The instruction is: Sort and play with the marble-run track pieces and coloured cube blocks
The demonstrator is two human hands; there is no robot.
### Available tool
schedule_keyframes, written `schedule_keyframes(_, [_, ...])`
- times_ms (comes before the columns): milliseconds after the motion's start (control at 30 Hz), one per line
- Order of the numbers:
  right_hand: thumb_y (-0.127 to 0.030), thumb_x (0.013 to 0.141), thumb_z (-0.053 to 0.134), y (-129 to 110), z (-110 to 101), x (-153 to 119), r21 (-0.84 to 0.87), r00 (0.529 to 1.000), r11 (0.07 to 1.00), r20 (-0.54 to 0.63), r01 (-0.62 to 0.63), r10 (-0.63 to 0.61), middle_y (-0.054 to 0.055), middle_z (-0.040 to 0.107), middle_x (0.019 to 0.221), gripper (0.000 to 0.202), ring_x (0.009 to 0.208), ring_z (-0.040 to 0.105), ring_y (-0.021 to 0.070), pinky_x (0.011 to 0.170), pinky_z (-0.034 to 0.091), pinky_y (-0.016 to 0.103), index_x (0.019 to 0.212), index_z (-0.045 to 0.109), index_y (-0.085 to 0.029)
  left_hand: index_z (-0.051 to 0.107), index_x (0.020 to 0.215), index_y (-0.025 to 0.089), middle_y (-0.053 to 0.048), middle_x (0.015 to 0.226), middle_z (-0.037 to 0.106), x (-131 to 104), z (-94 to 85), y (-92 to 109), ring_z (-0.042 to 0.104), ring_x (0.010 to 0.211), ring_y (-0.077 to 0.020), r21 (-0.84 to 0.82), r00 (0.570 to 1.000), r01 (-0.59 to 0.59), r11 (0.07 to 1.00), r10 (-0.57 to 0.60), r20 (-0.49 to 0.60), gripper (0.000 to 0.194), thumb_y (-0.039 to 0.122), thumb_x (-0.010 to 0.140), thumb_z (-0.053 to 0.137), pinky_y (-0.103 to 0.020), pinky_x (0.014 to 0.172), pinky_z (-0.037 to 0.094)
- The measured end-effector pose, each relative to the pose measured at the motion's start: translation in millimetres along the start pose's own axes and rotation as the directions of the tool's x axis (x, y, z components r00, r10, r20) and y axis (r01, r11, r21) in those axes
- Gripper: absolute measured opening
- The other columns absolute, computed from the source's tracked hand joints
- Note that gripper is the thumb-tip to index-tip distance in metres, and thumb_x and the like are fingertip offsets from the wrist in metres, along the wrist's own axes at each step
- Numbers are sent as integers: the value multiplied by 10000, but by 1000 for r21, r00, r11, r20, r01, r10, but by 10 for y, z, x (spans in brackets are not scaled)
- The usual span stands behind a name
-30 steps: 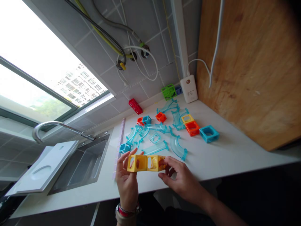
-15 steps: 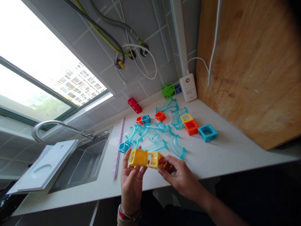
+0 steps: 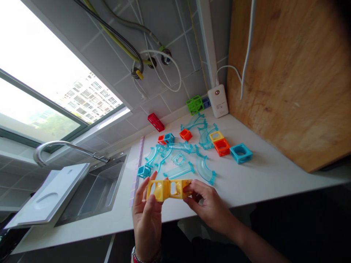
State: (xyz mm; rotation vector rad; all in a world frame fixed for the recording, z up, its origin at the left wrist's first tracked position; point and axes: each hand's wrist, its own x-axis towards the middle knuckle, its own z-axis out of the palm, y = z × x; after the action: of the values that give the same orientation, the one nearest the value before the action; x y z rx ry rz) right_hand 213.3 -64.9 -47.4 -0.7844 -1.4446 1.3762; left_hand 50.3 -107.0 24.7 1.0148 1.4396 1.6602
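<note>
A pair of joined yellow plastic cube blocks (image 3: pixel 163 190) with round and square openings is held up over the counter's front edge. My left hand (image 3: pixel 148 215) grips the left cube, thumb in front and fingers behind. At the other end, my right hand (image 3: pixel 203 199) pinches the right cube between thumb and fingers. Behind them lie translucent blue track pieces, among them a straight one (image 3: pixel 179 170) and a curved one (image 3: pixel 204 168). A blue cube (image 3: pixel 144 171) sits just beyond my left fingers.
Orange (image 3: pixel 222 147) and blue (image 3: pixel 241 153) cubes stand on the right of the white counter (image 3: pixel 263 179). Green blocks (image 3: pixel 195 105), a red block (image 3: pixel 155 122) and a white device (image 3: pixel 218 101) are by the wall. To the left are a sink (image 3: pixel 95 193) and faucet (image 3: pixel 68 144).
The left end of the yellow blocks has turned, so its opening now faces me. My left hand has shifted slightly left and down, while my right hand keeps its pinch.
</note>
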Motion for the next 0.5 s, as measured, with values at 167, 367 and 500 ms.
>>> schedule_keyframes(167, [-303, 950, 642, 4, -8, 5, -1, 1000, 1000, -10, 12, -12, 36, 650, 978, 124, 751, 600, 141, 697, 505, 258, 1000, 701, -205, 665, 1267, 327, -100, 1516, 542, -41, 0, -2, 626, 1263, -368, 12, 1000, -18, 1000, 18, 9, 405, 349, 868, 729, -473, 968, 585])
schedule_keyframes(367, [-304, 950, 655, 11, -22, 10, 30, 1000, 999, -1, 11, -11, 24, 635, 969, 123, 741, 596, 138, 689, 497, 257, 1027, 695, -216, 665, 1242, 269, -121, 1418, 611, -39, -10, -70, 695, 1126, -322, -63, 994, -112, 992, 111, -18, 402, 298, 850, 749, -432, 897, 611])
schedule_keyframes(500, [-360, 950, 672, 9, -23, 14, 60, 999, 998, -24, -22, 23, 14, 643, 931, 157, 716, 579, 135, 662, 477, 257, 1016, 708, -222, 689, 1179, 249, -67, 1203, 689, -28, -8, -92, 706, 1073, -244, -133, 986, -163, 978, 157, -59, 337, 233, 849, 755, -345, 892, 611])
